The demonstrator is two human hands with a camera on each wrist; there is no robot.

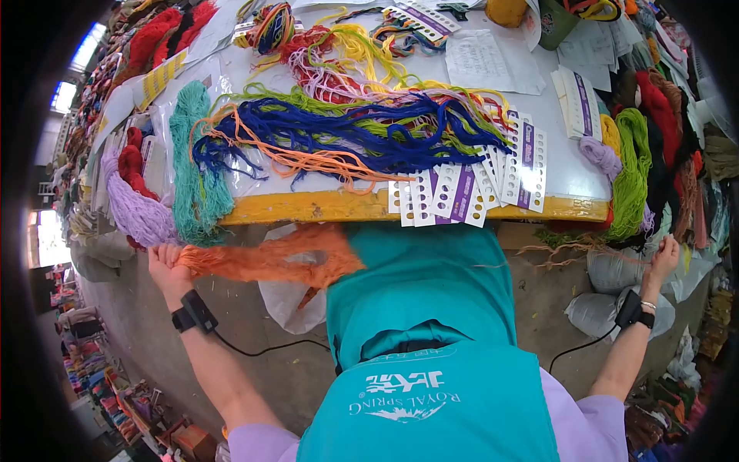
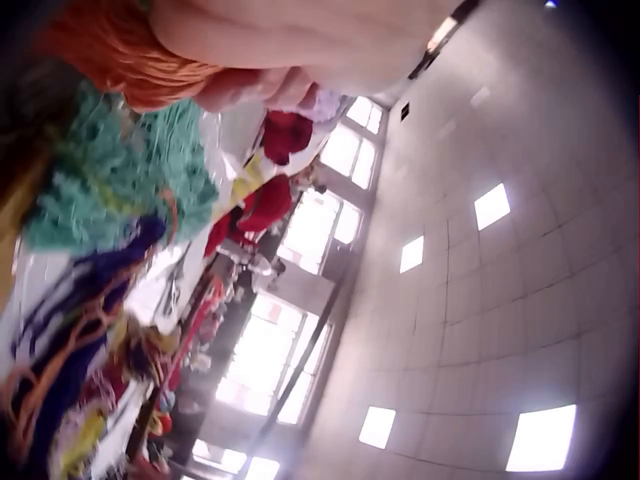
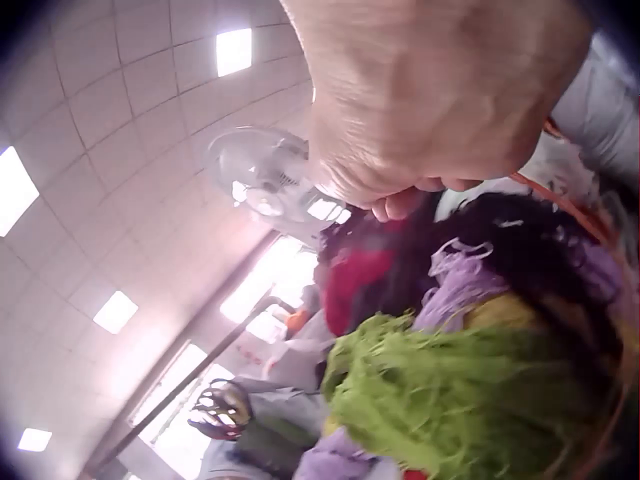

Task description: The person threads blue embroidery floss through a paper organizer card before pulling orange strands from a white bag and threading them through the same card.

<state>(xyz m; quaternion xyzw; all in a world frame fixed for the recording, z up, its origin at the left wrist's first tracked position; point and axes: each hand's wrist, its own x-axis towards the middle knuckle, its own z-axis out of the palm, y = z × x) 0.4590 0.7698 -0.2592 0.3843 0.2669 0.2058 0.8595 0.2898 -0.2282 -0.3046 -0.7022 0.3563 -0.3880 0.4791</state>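
Observation:
At the left, my left hand [image 1: 171, 269] grips one end of an orange yarn hank [image 1: 269, 256], which stretches across to the teal apron [image 1: 431, 269]. The left wrist view shows that hand [image 2: 290, 40] with its fingers curled round the orange yarn [image 2: 140, 60]. Far to the right, my right hand [image 1: 663, 260] pinches the end of thin orange strands [image 1: 570, 252] running back toward the apron. From the right wrist, the hand [image 3: 440, 100] has curled fingers, and an orange strand [image 3: 580, 212] passes below it.
On the white table with a yellow edge [image 1: 308, 208] lie blue yarn [image 1: 369, 131], perforated cards [image 1: 454, 192] and papers [image 1: 493, 61]. Teal yarn [image 1: 196, 169] hangs at the left, green yarn [image 1: 633, 169] at the right. Plastic bags [image 1: 608, 312] stand on the floor.

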